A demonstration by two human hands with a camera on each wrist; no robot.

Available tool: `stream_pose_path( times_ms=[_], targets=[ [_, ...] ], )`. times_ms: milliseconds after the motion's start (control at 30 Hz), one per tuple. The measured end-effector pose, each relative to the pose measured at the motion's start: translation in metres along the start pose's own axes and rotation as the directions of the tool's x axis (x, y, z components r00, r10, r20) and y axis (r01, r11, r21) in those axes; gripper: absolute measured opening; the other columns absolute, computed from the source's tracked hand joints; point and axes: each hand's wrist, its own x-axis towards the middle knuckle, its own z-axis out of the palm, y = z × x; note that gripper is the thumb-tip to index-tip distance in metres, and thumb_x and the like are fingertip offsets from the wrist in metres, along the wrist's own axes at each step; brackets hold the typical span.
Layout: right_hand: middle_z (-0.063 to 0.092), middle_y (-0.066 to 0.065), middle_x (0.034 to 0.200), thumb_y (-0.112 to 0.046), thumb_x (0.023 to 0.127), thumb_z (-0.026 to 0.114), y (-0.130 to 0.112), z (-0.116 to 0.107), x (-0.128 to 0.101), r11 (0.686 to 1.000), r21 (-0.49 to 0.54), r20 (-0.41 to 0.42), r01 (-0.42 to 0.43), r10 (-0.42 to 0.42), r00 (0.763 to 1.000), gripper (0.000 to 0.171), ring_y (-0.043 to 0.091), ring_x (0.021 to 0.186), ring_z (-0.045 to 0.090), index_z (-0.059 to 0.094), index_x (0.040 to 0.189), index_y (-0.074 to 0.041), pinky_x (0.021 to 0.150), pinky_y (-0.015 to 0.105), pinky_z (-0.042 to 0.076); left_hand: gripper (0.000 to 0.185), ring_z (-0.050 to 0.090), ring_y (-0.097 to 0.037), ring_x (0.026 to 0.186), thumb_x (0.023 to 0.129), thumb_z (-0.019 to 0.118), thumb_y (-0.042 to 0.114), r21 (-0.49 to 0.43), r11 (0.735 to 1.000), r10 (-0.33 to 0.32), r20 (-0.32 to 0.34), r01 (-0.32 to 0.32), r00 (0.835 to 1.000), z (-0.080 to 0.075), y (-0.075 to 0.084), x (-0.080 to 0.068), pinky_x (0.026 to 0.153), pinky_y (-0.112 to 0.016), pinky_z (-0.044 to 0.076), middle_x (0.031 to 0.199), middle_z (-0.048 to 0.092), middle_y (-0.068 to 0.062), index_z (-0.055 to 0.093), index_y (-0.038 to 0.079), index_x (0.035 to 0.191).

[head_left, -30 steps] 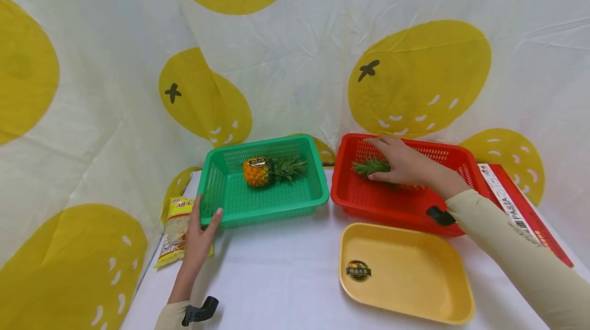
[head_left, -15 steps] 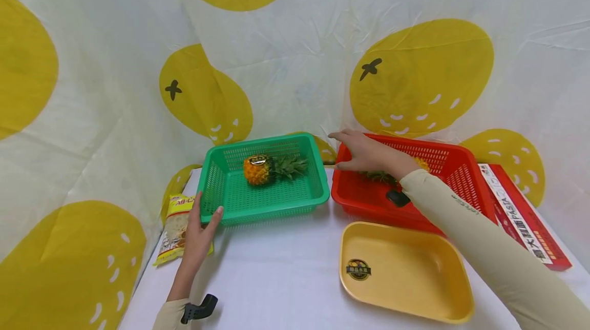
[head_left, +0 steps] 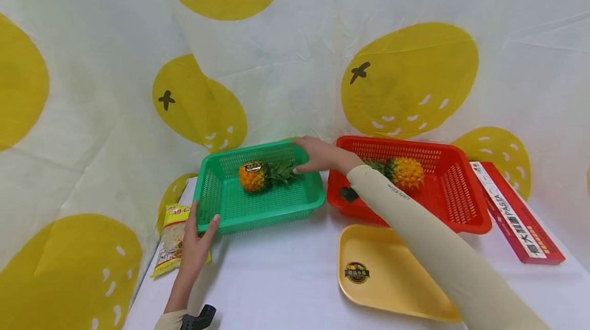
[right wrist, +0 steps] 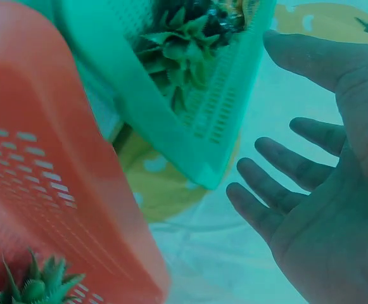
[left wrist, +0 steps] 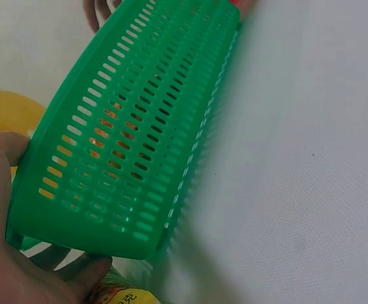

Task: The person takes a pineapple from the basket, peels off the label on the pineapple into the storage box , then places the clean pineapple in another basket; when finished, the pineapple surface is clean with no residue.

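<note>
At the green basket's front left corner, my left hand grips the rim, thumb and fingers on either side of the corner. Inside lies a pineapple on its side, leaves pointing right, a dark label on its body. My right hand is over the basket's back right corner, near those leaves; the right wrist view shows its fingers spread and holding nothing. A second pineapple lies in the red basket to the right, its leaves partly hidden by my right sleeve.
A shallow yellow tray sits in front of the red basket, partly covered by my right arm. A red pasta box lies at the far right. Behind my left hand is a yellow food bag. A fruit-printed cloth hangs behind.
My right hand has moved left, from over the pineapple in the red basket to the green basket's right end. The red basket's pineapple is uncovered. My left hand stays at its corner.
</note>
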Motion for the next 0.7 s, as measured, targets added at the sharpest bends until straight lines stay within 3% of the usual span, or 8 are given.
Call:
stream_pose_path(
  times_ms=[233, 400, 700],
  targets=[
    [0.042, 0.02, 0.161, -0.029, 0.099, 0.078, 0.007, 0.01, 0.025, 0.998, 0.038, -0.002, -0.047, 0.047, 0.999, 0.079, 0.037, 0.146, 0.04, 0.039, 0.161, 0.001, 0.118, 0.052, 0.036, 0.088, 0.007, -0.037, 0.16, 0.106, 0.058, 0.055, -0.001, 1.0, 0.008, -0.005, -0.008, 1.0, 0.001, 0.002, 0.006, 0.121, -0.069, 0.014, 0.176, 0.006, -0.009, 0.005, 0.031, 0.172],
    [0.044, 0.019, 0.161, -0.029, 0.099, 0.077, 0.006, 0.021, 0.04, 0.999, 0.019, -0.007, -0.036, 0.036, 0.999, 0.077, 0.036, 0.147, 0.04, 0.04, 0.16, 0.001, 0.119, 0.049, 0.035, 0.088, 0.007, -0.038, 0.159, 0.106, 0.058, 0.055, 0.002, 1.0, 0.0, -0.002, 0.0, 1.0, 0.0, 0.003, 0.005, 0.12, -0.071, 0.016, 0.176, 0.006, -0.009, 0.004, 0.031, 0.172],
    [0.034, 0.017, 0.167, -0.03, 0.101, 0.076, -0.009, 0.038, 0.061, 0.996, 0.002, 0.101, -0.086, 0.085, 0.991, 0.082, 0.035, 0.153, 0.031, 0.033, 0.165, -0.004, 0.121, 0.049, 0.032, 0.088, 0.006, -0.039, 0.159, 0.107, 0.059, 0.052, -0.013, 1.0, -0.011, 0.005, 0.011, 1.0, -0.001, 0.003, -0.001, 0.119, -0.072, 0.015, 0.176, 0.004, -0.01, 0.004, 0.032, 0.172]
  ],
)
